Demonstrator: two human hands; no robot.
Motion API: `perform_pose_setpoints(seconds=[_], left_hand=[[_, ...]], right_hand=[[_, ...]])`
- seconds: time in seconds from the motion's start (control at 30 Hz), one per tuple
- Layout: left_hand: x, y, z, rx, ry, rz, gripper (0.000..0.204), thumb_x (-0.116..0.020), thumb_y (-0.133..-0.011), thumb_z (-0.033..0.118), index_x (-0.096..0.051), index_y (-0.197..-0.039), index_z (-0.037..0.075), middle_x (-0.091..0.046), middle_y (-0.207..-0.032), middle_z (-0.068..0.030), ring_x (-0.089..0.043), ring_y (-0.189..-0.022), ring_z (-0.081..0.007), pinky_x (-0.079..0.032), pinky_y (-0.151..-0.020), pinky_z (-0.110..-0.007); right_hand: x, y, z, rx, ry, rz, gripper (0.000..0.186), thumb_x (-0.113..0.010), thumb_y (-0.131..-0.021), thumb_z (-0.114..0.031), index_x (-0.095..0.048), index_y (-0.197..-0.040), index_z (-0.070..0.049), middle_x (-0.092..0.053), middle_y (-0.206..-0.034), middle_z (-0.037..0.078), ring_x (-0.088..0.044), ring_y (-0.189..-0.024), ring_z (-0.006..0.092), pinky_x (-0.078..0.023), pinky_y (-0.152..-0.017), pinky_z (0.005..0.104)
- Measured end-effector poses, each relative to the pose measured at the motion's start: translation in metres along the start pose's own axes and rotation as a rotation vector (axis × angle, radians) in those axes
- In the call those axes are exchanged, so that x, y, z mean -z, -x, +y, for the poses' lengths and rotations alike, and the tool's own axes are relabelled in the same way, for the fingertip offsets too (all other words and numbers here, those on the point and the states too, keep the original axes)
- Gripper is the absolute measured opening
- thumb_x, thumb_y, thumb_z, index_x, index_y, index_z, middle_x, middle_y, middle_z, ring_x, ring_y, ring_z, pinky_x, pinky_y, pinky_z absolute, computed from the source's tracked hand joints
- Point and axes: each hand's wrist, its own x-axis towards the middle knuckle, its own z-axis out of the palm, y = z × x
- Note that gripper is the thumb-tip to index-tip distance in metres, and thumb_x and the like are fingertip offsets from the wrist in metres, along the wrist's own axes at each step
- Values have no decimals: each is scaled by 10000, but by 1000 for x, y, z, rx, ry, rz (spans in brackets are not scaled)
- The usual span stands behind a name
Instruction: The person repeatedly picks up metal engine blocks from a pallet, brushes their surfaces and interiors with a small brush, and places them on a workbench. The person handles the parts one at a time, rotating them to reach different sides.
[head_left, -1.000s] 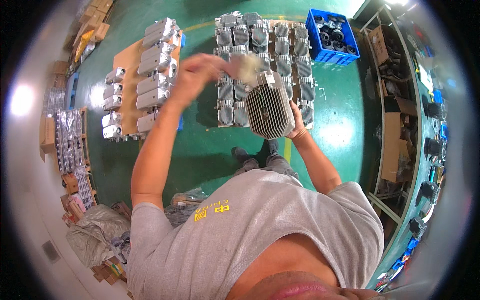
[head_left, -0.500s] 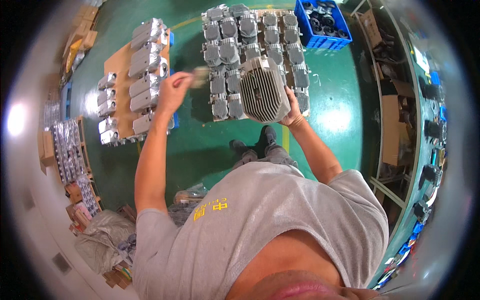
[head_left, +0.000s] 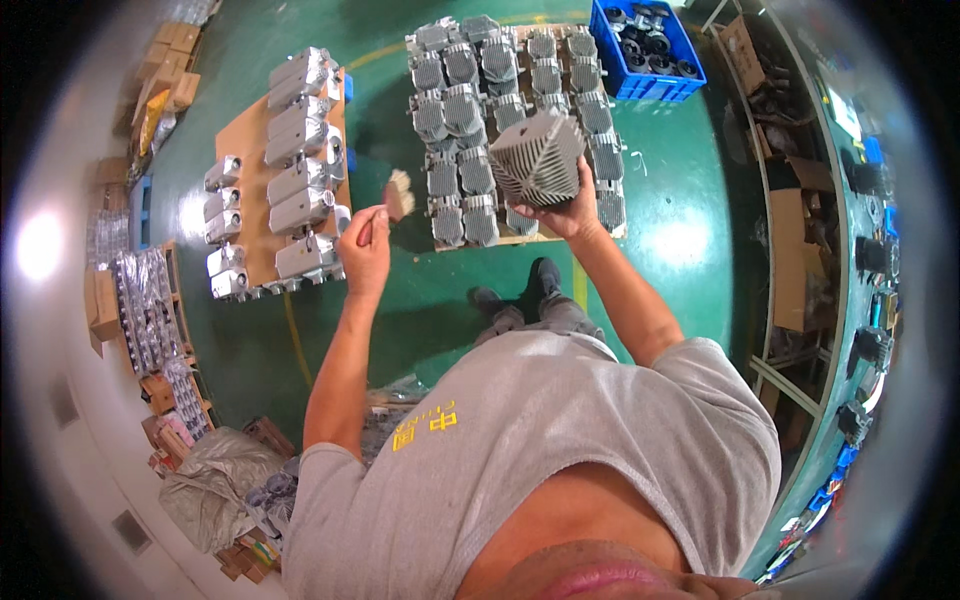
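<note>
Pinched in my left hand (head_left: 368, 246) is a paintbrush (head_left: 400, 195) with a reddish-brown handle and pale bristles, which point up and away from me. The brush is apart from the metal part. My right hand (head_left: 572, 208) grips a grey finned metal housing (head_left: 538, 160) from below and its right side, raised above the floor. Its ribbed end is tilted toward me, with diagonal and straight fins showing. Beyond and beneath it, rows of similar finned housings (head_left: 462, 115) lie on a low board.
At left, smooth silvery metal housings (head_left: 300, 140) stand on a brown board (head_left: 258, 150). A blue crate (head_left: 655, 85) of black round parts sits at the far right. Shelving with cardboard boxes (head_left: 800, 250) runs along the right. Wrapped stacks (head_left: 150, 300) and a grey plastic sheet (head_left: 212, 490) lie at left.
The housing has tipped so its ribbed end faces me instead of its broad finned face. My left hand has moved right and nearer to me, and the brush is no longer blurred.
</note>
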Motion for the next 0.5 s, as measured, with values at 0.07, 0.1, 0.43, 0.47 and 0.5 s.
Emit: perform_pose_setpoints(seconds=[0.07, 0.1, 0.43, 0.47, 0.5], left_hand=[[-40, 1, 62, -48, 267, -33, 169, -656, -1003, 90, -724, -1110, -22, -746, -992, -68, -662, -804, -79, -538, -704, -241], [-55, 5, 85, -128, 286, -161, 174, -665, -995, 84, -726, -1137, 4, -744, -1007, -64, -661, -819, -82, -538, -713, -240], [-20, -35, 42, 28, 278, -24, 195, -619, -1034, 131, -720, -1129, -5, -730, -1003, -44, -692, -851, -118, -566, -758, -262], [-43, -29, 81, -55, 277, -162, 207, -630, -1045, 174, -713, -1114, -3, -739, -975, -78, -714, -863, -141, -589, -796, -288], [-61, -16, 92, -73, 408, -312, 219, -642, -1040, 189, -710, -1126, 0, -734, -988, -81, -720, -888, -150, -594, -817, -289]], right_hand=[[-6, 5, 2, 8, -75, 48, 848, -327, -962, -759, -428, -1539, -147, -473, -1524, 207, -494, -1341, 468, -420, -1032, 719], [-8, 6, 3, -3, -112, 41, 857, -357, -952, -769, -424, -1541, -149, -470, -1527, 203, -485, -1351, 471, -406, -1043, 727], [-24, 27, -16, -44, -186, -14, 770, -380, -957, -724, -554, -1440, -150, -565, -1447, 184, -572, -1241, 439, -451, -969, 706], [-22, 29, -21, -39, -210, 33, 766, -377, -958, -722, -562, -1423, -142, -581, -1415, 188, -591, -1192, 434, -479, -914, 683], [-20, 32, -21, -41, -176, -31, 760, -380, -959, -718, -570, -1411, -136, -588, -1402, 190, -593, -1180, 436, -483, -903, 671]])
